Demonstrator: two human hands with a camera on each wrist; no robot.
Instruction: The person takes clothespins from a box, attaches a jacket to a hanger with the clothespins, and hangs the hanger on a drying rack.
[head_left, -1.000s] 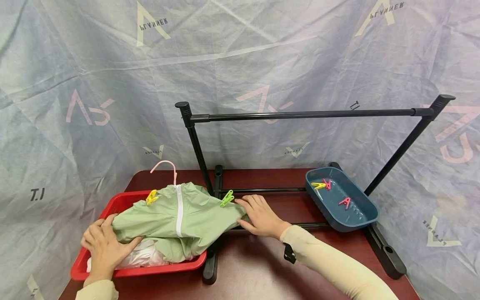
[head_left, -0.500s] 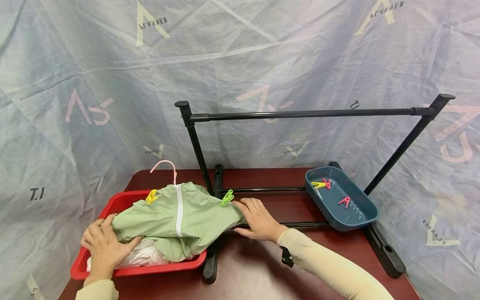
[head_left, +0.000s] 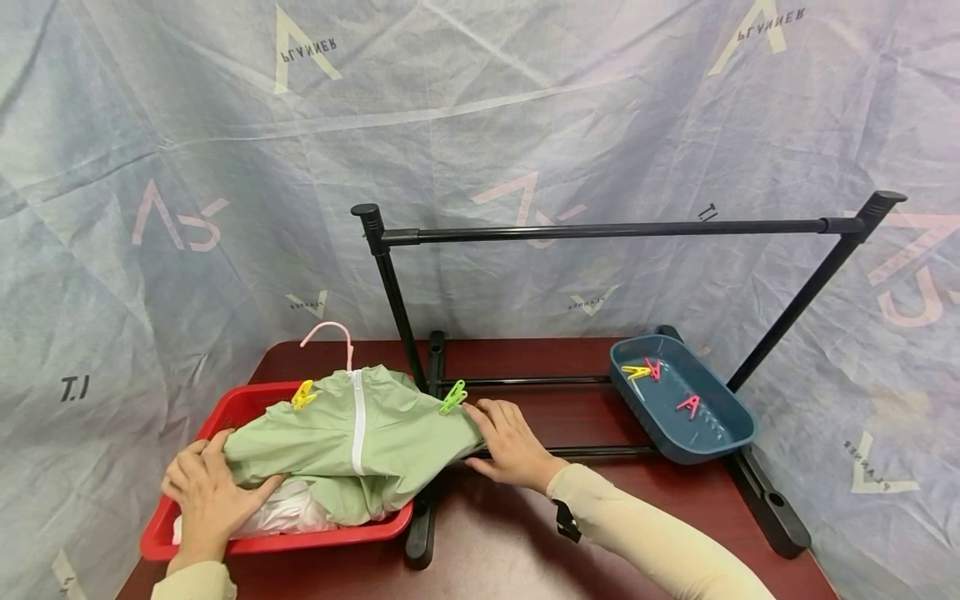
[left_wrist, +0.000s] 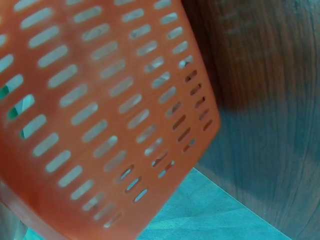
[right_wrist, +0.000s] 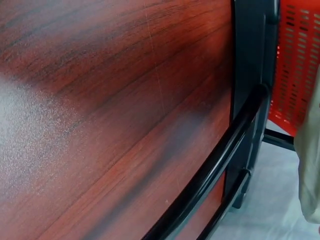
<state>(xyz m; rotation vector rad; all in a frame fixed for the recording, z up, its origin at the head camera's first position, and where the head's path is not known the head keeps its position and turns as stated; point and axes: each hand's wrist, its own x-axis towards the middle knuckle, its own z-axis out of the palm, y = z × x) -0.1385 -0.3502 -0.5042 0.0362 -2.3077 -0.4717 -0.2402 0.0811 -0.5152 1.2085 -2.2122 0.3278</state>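
Observation:
A light green zip jacket [head_left: 405, 429] with a white zipper lies on a pink hanger [head_left: 348, 346] over the red basket [head_left: 300, 546]. My left hand [head_left: 206, 492] holds the jacket's left sleeve end at the basket's left side, its thumb spread below. At the other sleeve end my right hand [head_left: 513, 446] grips the cloth, fingers above and thumb below; the cuff is hidden. A yellow clothespin [head_left: 303, 395] sits on the left shoulder, a green clothespin [head_left: 453, 397] on the right. White cloth [head_left: 288, 510] shows beneath. The left wrist view shows the slotted basket wall [left_wrist: 120, 100].
A black rack [head_left: 600, 232] stands on the reddish table [head_left: 525, 533], its left foot [head_left: 422, 533] beside the basket. At the right, a blue bin [head_left: 678, 446] holds a yellow clothespin [head_left: 636, 372] and two pink clothespins [head_left: 688, 407]. Printed cloth [head_left: 480, 125] hangs behind.
My right hand has shifted slightly left, and the right sleeve end has drawn in with it. My left hand and the hanger stay where they were.

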